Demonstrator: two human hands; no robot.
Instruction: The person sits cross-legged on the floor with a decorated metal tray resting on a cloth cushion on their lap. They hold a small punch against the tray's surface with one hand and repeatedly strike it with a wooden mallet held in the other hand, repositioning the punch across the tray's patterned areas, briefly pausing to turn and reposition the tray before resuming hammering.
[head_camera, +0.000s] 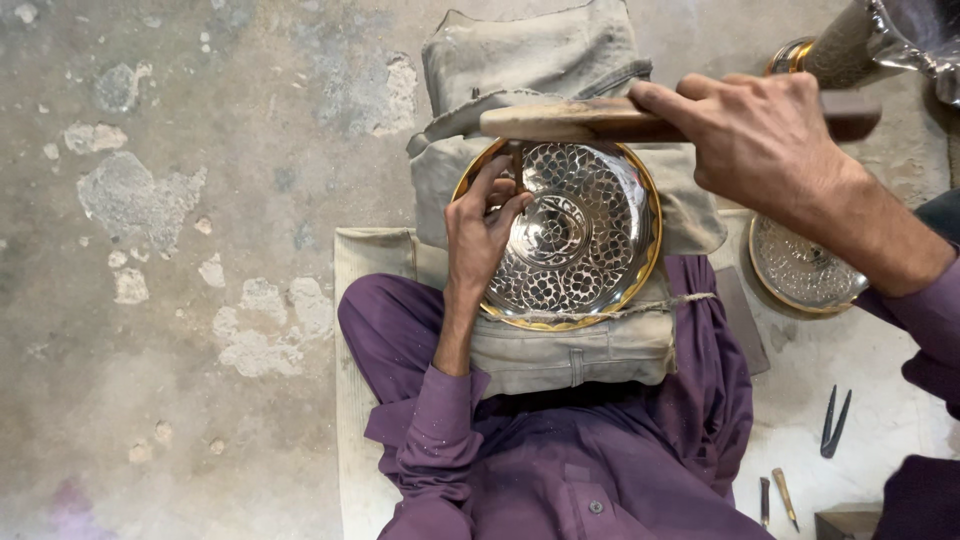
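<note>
Chisel (517, 168) stands nearly upright on the plate's (600, 290) upper left part, its tip down on the patterned metal. Your left hand (483, 225) rests on the plate with fingers pinched narrowly around the chisel. Your right hand (765, 140) is wrapped tight around a wooden mallet (560, 120), which lies crosswise, its left end just above the chisel's top. The plate sits on a cloth pad (560, 350) across your lap.
</note>
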